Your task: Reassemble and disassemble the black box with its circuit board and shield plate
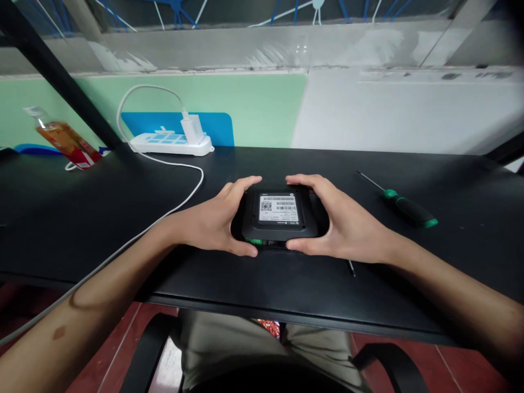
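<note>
A flat black electronic device box [249,224] is on the desk in front of me, its white printed label [278,209] with a QR code facing up. Green terminal connectors [256,241] show along its front edge. My left hand [216,218] curves around its left side, thumb at the front and fingers at the back. From the right, my right hand [344,218] grips it likewise, its thumb against the front edge. A screwdriver [409,209] with a black and green handle lies beyond my right hand. Below that hand pokes a thin metal tip [352,268]; its other end is hidden.
A white power strip [172,144] with a plugged-in charger [192,129] stands against the wall. Its white cable [180,204] runs across the black desk [229,278] and over my left forearm. A drink bottle [67,142] stands tilted in view at far left.
</note>
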A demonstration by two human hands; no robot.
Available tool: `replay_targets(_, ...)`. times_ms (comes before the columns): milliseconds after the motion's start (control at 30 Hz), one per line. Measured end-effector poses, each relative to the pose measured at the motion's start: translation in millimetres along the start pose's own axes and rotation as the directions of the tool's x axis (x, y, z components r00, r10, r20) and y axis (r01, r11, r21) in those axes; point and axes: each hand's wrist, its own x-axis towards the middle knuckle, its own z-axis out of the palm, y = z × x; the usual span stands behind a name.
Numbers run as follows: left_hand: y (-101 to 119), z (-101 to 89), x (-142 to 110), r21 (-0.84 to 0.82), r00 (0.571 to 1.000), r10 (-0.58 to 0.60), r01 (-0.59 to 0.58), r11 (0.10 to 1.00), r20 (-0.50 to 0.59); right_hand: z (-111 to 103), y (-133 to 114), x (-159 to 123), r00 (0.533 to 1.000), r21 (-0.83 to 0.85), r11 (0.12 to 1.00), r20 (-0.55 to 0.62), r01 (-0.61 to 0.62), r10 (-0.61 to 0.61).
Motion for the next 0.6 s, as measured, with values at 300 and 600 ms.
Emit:
replay_targets(300,3,-8.5,-6,-0.059,0.983,-0.183,0.184,0.981,0.031,-18,12,2,0.994,0.001,0.999,-0.107,-0.033,0.033)
replay_targets(600,-27,-42.5,-49,0.055,0.974,-0.225,0.223,0.973,0.02,-21,18,3,0.99,-0.067,0.997,-0.138,-0.038,0.029)
